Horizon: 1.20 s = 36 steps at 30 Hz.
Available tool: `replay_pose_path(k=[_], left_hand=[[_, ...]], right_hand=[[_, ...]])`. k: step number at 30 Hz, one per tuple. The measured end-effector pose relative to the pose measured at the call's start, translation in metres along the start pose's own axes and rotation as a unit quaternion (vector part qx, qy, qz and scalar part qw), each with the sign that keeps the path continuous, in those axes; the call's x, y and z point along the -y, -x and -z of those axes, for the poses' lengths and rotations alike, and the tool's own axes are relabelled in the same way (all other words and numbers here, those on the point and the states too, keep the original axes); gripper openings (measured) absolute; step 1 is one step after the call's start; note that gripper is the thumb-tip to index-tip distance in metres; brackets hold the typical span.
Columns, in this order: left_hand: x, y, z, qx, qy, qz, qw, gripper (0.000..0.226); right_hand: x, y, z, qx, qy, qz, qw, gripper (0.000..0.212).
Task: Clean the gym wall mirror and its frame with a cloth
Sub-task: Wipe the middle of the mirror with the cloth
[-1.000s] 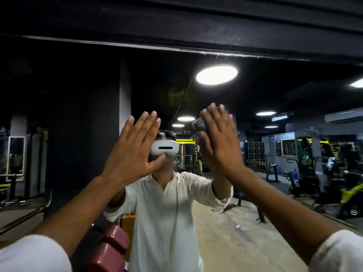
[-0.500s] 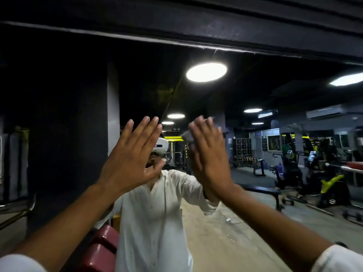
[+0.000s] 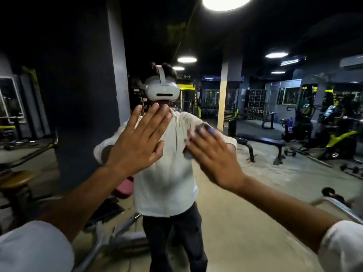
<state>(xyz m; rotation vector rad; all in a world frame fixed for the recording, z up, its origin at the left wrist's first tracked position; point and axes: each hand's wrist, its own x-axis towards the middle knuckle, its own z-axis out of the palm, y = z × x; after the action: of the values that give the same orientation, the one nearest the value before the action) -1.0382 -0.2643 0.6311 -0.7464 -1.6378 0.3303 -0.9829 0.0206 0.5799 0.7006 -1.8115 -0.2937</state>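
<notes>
Reflected gym filled the wall mirror [image 3: 255, 173]. A weight bench [image 3: 261, 142] sat right of the right hand [image 3: 214, 156], a yellow-and-grey pillar [image 3: 224, 95] above it, a round ceiling light [image 3: 225, 2] higher still. A red seat pad [image 3: 125, 187] was below the left hand [image 3: 137, 142]. The person's own reflection, white shirt [image 3: 167, 173] and white headset [image 3: 163, 91], stood behind both hands, left fingertips just below the headset.

Machines far left were too dark to read. A chrome bar [image 3: 341, 209] under the right forearm was blurred, as were the right fingers.

The cloth [image 3: 208, 129] was mostly hidden under the right grip, with only a grey-blue edge past the fingertips and a bit by the thumb. Both grips were apart, fingers straight. The left lay flat toward the glass holding nothing, contact unclear. The right pressed the cloth on the mirror.
</notes>
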Motion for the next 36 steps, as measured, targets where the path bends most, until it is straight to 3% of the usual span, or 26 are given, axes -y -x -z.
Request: replay_pose_path(k=[2,4,6,9,11,12,14,16,17,19,21,23,24,25,28,30,33,36], left_hand=[[-0.008,0.008,-0.002,0.010,0.003,0.008,1.000,0.075],[-0.008,0.010,-0.003,0.016,0.000,0.011,1.000,0.074],[-0.007,0.008,-0.004,0.017,0.002,0.016,1.000,0.074],[-0.008,0.006,-0.004,0.007,-0.001,0.019,1.000,0.076],[-0.012,0.005,-0.002,0.010,-0.006,0.029,0.999,0.080],[-0.015,0.003,-0.001,0.013,-0.011,0.034,0.999,0.082],[-0.022,-0.009,0.004,0.018,-0.025,0.025,0.999,0.084],[-0.029,-0.035,0.009,0.016,-0.045,-0.001,0.999,0.081],[-0.032,-0.051,0.010,0.012,-0.048,-0.012,0.999,0.080],[-0.034,-0.083,0.012,0.007,-0.040,-0.021,0.999,0.078],[-0.035,-0.105,0.013,0.009,-0.033,-0.019,0.999,0.079],[-0.037,-0.116,0.012,0.003,-0.026,-0.001,1.000,0.081],[-0.039,-0.120,0.013,-0.005,-0.022,0.017,1.000,0.081],[-0.040,-0.127,0.014,-0.014,-0.018,0.037,0.999,0.081],[-0.037,-0.159,0.018,-0.015,-0.024,0.062,0.998,0.079],[-0.033,-0.179,0.020,0.002,-0.031,0.055,0.998,0.080],[-0.034,-0.193,0.017,0.003,-0.029,0.067,0.997,0.081],[-0.043,-0.197,0.012,-0.006,-0.027,0.084,0.996,0.081]], right_hand=[[0.016,0.045,-0.011,0.083,0.024,0.148,0.985,0.063],[-0.001,0.056,-0.006,0.109,0.051,0.261,0.958,0.062],[-0.029,0.039,0.007,0.058,0.052,0.242,0.967,0.057],[-0.055,0.020,0.021,-0.023,0.031,0.074,0.997,0.056],[-0.040,0.029,0.014,-0.028,0.005,0.004,1.000,0.063],[-0.028,0.040,0.006,-0.013,0.002,0.022,1.000,0.064],[-0.013,0.062,-0.004,0.045,0.021,0.146,0.988,0.063],[-0.033,0.061,0.002,0.093,0.044,0.259,0.960,0.060],[-0.051,0.049,0.010,0.086,0.053,0.272,0.957,0.059],[-0.093,0.011,0.033,0.030,0.054,0.191,0.980,0.060],[-0.135,-0.028,0.060,-0.038,0.042,0.041,0.998,0.063],[-0.150,-0.052,0.077,-0.085,0.021,-0.098,0.991,0.061],[-0.146,-0.057,0.078,-0.091,0.013,-0.126,0.988,0.061],[-0.139,-0.058,0.073,-0.079,0.013,-0.107,0.991,0.062],[-0.133,-0.046,0.063,0.015,0.052,0.098,0.994,0.062],[-0.167,-0.057,0.079,0.022,0.089,0.129,0.987,0.059],[-0.229,-0.091,0.112,-0.087,0.060,-0.085,0.991,0.056],[-0.241,-0.106,0.123,-0.190,0.013,-0.238,0.952,0.053]])
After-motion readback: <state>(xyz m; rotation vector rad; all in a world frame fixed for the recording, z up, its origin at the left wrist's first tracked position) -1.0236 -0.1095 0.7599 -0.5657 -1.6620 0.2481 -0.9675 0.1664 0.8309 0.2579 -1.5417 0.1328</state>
